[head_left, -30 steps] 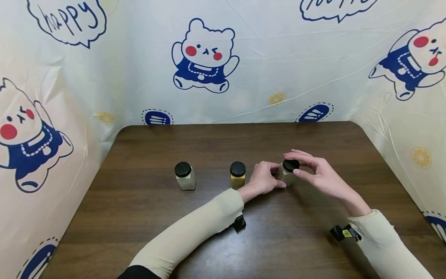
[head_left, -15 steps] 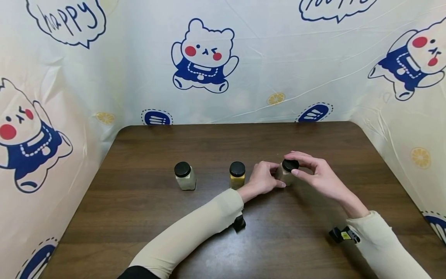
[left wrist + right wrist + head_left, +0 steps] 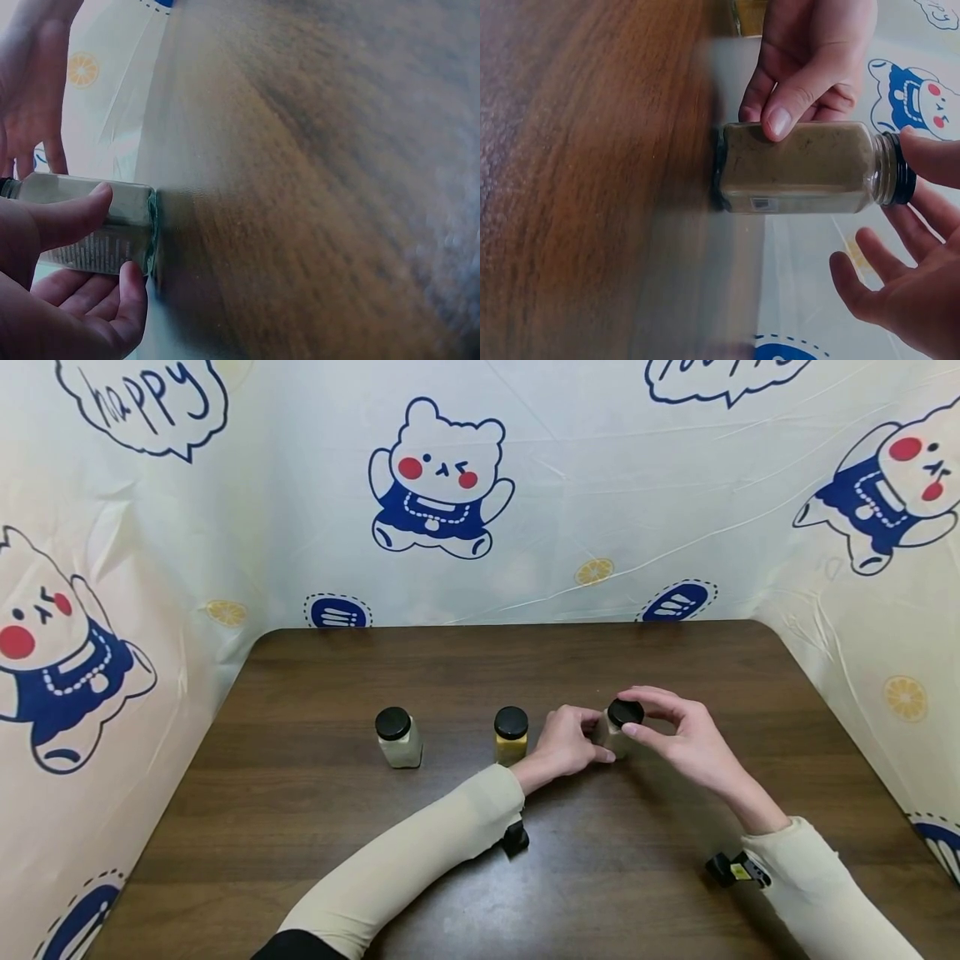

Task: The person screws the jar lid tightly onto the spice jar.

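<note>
A square glass jar (image 3: 810, 169) of brownish-grey powder stands upright on the table at the right. My left hand (image 3: 566, 743) grips its body low down, thumb on one side and fingers on the other. My right hand (image 3: 686, 731) pinches the black lid (image 3: 626, 712) between thumb and fingers. Glass threads show below the lid's rim in the right wrist view, so the lid sits high on the neck. Part of a label shows on the jar in the left wrist view.
Left of my left hand stands a jar of yellow contents (image 3: 512, 749) with a black lid. Farther left is a pale-filled jar (image 3: 401, 747), also black-lidded. The brown wooden table (image 3: 300, 843) meets a printed curtain (image 3: 562, 468) behind.
My right hand has turned slightly about the lid, its wrist shifting a little left and toward me. The left hand and the other jars stay where they were.
</note>
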A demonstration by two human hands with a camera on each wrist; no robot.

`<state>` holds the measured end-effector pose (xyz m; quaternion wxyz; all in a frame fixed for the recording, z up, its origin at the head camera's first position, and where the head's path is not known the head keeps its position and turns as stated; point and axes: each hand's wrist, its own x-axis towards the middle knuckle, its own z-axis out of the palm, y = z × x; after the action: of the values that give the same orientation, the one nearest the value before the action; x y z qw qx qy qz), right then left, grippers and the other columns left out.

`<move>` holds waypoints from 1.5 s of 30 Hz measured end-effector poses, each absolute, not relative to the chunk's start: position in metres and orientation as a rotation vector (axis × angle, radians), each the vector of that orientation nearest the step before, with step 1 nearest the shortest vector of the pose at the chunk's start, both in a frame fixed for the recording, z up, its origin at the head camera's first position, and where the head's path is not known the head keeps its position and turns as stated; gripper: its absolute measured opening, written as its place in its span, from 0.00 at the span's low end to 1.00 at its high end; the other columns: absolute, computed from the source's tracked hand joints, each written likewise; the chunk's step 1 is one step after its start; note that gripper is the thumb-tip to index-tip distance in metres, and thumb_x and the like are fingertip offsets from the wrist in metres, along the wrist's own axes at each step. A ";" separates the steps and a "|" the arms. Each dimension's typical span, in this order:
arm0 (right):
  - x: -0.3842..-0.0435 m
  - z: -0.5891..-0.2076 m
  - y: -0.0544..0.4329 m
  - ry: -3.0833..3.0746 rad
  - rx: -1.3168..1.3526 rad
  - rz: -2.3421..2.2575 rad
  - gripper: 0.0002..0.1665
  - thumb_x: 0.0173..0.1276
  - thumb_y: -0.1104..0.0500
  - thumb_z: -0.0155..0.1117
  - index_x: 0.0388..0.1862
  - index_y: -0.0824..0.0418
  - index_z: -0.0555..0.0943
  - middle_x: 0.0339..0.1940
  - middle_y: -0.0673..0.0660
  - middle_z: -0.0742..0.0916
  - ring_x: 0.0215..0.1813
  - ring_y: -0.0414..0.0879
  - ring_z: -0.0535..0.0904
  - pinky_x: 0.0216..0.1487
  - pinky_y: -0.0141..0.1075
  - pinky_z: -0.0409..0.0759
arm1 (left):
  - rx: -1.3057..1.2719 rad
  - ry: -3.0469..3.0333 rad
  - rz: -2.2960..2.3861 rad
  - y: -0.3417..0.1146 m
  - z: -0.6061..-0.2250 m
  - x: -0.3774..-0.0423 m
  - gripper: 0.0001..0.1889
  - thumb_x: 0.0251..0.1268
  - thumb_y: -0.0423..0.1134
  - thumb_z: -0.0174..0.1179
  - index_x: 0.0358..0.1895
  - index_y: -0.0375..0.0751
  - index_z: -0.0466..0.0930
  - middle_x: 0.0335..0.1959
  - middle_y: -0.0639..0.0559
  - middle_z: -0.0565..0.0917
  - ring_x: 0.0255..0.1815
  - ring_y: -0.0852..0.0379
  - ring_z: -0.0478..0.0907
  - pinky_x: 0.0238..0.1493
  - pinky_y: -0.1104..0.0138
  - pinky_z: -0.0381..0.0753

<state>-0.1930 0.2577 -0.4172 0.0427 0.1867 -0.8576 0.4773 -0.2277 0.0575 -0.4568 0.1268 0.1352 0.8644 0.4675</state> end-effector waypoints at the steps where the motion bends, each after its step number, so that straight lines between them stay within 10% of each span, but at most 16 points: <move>1: -0.193 -0.417 0.257 -2.619 0.559 1.454 0.22 0.71 0.65 0.74 0.62 0.59 0.86 0.62 0.57 0.86 0.61 0.42 0.80 0.58 0.26 0.75 | 0.397 2.517 1.361 0.058 -0.457 -0.228 0.27 0.51 0.36 0.85 0.58 0.45 0.90 0.49 0.55 0.91 0.52 0.64 0.85 0.55 0.69 0.80; 34: -0.190 -0.420 0.243 -2.561 0.438 1.213 0.33 0.59 0.59 0.86 0.64 0.58 0.85 0.57 0.56 0.86 0.58 0.46 0.80 0.55 0.39 0.77 | 0.415 2.518 1.330 0.055 -0.456 -0.227 0.23 0.54 0.38 0.84 0.55 0.47 0.91 0.46 0.57 0.91 0.49 0.62 0.84 0.52 0.67 0.82; 45: -0.194 -0.425 0.268 -2.491 0.729 1.806 0.37 0.77 0.73 0.62 0.82 0.61 0.67 0.78 0.60 0.74 0.77 0.43 0.69 0.68 0.31 0.71 | 0.415 2.506 1.349 0.057 -0.457 -0.227 0.25 0.53 0.37 0.84 0.57 0.46 0.90 0.48 0.56 0.91 0.51 0.61 0.85 0.55 0.67 0.81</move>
<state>-0.1942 0.2678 -0.4247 -0.0101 0.2305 -0.7879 0.5710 -0.2272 0.0574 -0.4570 0.1323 0.1430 0.8636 0.4650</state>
